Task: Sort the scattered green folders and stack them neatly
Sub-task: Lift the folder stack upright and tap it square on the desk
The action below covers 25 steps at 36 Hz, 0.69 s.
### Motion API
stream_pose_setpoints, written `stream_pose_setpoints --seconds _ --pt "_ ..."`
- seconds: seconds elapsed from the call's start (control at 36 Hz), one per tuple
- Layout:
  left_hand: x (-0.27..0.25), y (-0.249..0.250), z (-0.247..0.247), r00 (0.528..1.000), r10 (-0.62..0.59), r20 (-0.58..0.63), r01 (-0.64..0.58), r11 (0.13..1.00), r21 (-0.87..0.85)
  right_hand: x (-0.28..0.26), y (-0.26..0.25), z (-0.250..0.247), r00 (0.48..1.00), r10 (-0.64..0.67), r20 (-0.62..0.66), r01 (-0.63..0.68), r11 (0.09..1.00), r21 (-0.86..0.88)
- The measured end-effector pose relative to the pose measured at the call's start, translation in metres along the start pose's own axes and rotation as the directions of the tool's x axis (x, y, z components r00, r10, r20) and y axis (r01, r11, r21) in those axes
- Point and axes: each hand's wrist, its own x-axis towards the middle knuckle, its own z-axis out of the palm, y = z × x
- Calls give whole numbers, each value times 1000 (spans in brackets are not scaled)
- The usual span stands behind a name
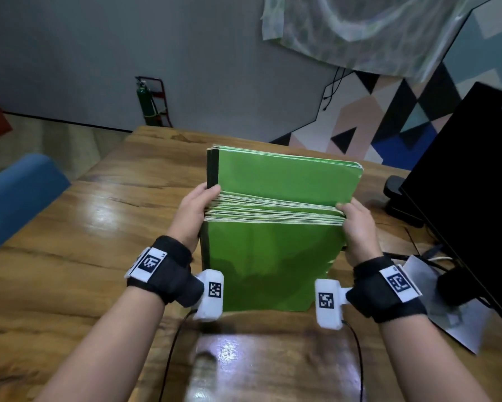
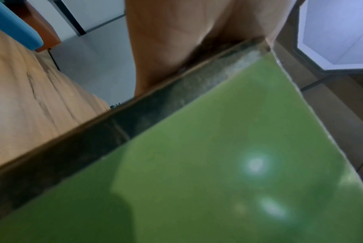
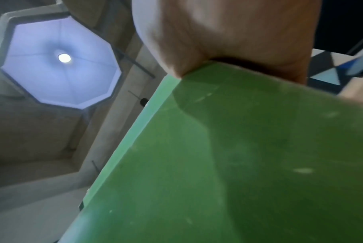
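A thick bundle of green folders stands on edge on the wooden table, its top edges facing me. My left hand grips the bundle's left top corner by the dark spine. My right hand grips the right top corner. Behind the bundle lies a flat stack of green folders. In the left wrist view the green cover and dark spine fill the frame under my palm. The right wrist view shows the cover below my hand.
A black monitor stands at the right with cables and a grey sheet at its foot. A blue chair sits at the left table edge. A green cylinder on a red trolley stands against the far wall.
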Motion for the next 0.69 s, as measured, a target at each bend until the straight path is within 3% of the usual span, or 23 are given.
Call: stream_pose_setpoints --seconds 0.08,0.14,0.25,0.42,0.69 --pt "0 3 -1 998 -25 58 26 1000 -9 -12 8 -7 986 105 128 -135 959 250" --pt "-1 6 -1 996 -29 81 36 996 -79 -20 17 -6 974 131 183 -186 927 325" --pt "0 5 0 989 -13 148 37 987 -157 -32 27 0 970 132 202 -200 909 366" --pt "0 2 6 990 0 144 29 979 -201 -36 24 4 968 68 240 -171 882 440" --pt "-2 -6 -1 997 32 77 -15 975 -220 -21 0 -7 971 36 235 -113 939 326"
